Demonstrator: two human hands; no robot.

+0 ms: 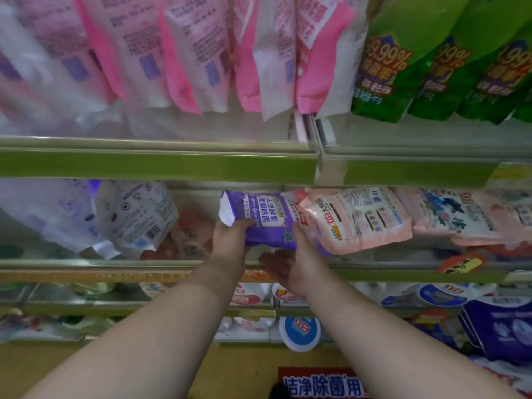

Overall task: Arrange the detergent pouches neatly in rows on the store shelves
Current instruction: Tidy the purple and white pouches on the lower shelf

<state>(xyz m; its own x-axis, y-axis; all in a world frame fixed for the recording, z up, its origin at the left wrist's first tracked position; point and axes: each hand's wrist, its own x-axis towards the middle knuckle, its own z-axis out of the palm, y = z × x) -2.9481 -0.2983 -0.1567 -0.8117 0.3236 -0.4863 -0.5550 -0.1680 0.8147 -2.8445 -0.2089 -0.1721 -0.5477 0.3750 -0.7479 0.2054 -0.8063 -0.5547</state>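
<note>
A shop aisle is shown — tiered shelves (161,165) edged with green price rails are packed with pink pouches (201,53) at eleven o'clock, green pouches (403,67) at one o'clock, and a red promotional sign (319,384) at six o'clock.

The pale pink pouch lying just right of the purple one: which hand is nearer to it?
Right. The right hand sits against the purple pouch's right edge, next to the pink pouch; the left hand grips the purple pouch's far left side.
</note>
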